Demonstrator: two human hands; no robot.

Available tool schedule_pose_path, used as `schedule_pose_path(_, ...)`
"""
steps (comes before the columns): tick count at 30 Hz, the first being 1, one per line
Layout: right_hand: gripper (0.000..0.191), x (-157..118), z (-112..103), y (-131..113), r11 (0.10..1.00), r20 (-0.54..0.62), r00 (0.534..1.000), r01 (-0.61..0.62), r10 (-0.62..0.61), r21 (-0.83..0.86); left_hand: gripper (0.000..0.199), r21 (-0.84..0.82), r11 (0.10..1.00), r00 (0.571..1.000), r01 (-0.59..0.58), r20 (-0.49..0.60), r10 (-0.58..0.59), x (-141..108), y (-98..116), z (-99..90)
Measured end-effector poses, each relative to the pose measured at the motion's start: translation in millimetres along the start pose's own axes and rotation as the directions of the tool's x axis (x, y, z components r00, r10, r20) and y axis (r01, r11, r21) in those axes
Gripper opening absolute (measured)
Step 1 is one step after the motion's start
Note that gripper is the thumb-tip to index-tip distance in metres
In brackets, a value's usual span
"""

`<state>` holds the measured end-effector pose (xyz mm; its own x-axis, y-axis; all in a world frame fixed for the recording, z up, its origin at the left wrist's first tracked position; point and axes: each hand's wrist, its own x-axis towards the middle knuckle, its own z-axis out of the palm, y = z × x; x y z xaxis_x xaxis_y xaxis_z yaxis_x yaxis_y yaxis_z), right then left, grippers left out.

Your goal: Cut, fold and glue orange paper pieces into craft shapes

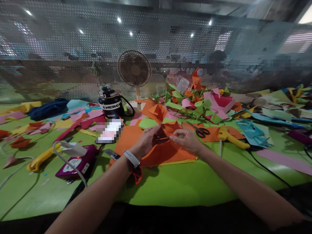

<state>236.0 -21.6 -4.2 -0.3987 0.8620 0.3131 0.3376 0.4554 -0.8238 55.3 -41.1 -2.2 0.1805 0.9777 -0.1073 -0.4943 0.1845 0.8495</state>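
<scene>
Between both hands is a folded piece of orange paper (170, 127), raised above the sheets on the table. My left hand (149, 140), with a pale watch band at its wrist, is closed on the left side of this paper. From the right, the fingers of my right hand (186, 139) pinch its near edge. Orange paper sheets (168, 154) lie flat beneath my hands, a yellow edge showing under them. Just behind stands another folded orange paper shape (154, 110). Black-handled scissors (202, 131) rest to the right of my right hand.
A yellow glue gun (234, 139) with a cord lies at right, another yellow-handled tool (44, 157) at left. Near it sit a purple power box (78, 164), a phone (110, 131) and a black bottle (110, 103). A fan (134, 69) and a paper heap (197, 105) stand behind.
</scene>
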Motion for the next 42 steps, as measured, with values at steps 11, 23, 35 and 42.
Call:
schedule_pose_path(11,0.027,-0.6,4.5,0.1,0.996,0.034,0.998,-0.055,0.052,0.074,0.027,0.11,0.993,0.992,-0.038,0.126,0.024,1.9,-7.0,-2.4)
schedule_pose_path(23,0.026,-2.7,5.1,-3.2,0.996,0.013,1.0,-0.027,0.026,0.09,0.028,0.058,0.998,0.991,-0.022,0.136,0.014,1.9,-7.1,-4.2)
schedule_pose_path(35,0.027,-1.9,5.2,-1.8,0.997,0.037,0.999,-0.021,0.018,0.078,0.027,0.035,0.999,0.99,-0.022,0.139,0.017,1.4,-8.2,-4.7)
schedule_pose_path(42,0.026,-2.8,5.5,-3.0,0.99,0.034,0.998,-0.064,0.06,0.124,0.025,0.029,0.999,0.99,-0.046,0.138,0.042,2.0,-9.0,-3.6)
